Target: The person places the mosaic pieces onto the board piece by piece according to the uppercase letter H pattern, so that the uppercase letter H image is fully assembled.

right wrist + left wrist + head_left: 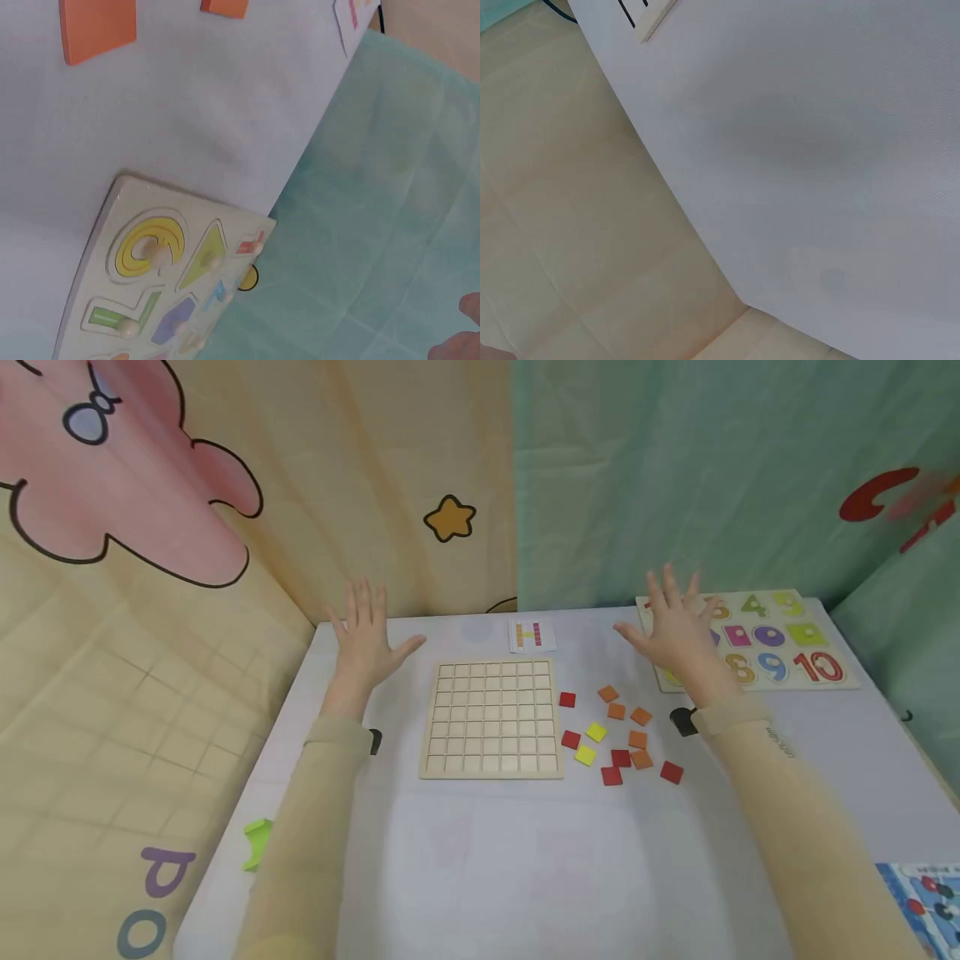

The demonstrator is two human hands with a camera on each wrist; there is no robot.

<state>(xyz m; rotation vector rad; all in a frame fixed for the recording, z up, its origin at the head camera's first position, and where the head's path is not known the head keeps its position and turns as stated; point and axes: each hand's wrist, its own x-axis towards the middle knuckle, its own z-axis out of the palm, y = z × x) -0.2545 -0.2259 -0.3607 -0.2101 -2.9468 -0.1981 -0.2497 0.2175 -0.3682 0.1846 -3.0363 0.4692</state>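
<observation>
My left hand (365, 642) is raised with its fingers spread, to the left of a wooden grid board (491, 722), and holds nothing. On the other side, my right hand (681, 631) is spread as well and holds nothing; it overlaps the left part of a wooden number puzzle (768, 636) in the head view. The grid board's squares are bare. Loose square tiles lie to its right: several red (672, 772), several orange (608, 693) and two yellow (596, 732). In the right wrist view only bits of fingers (459, 346) show at the lower right.
A small printed card (532, 635) lies behind the grid board, near the table's back edge. At the left edge a green curved piece (257, 843) is partly covered by the sleeve. A blue printed item (926, 902) lies at the right front. Curtains (450, 443) hang behind the table.
</observation>
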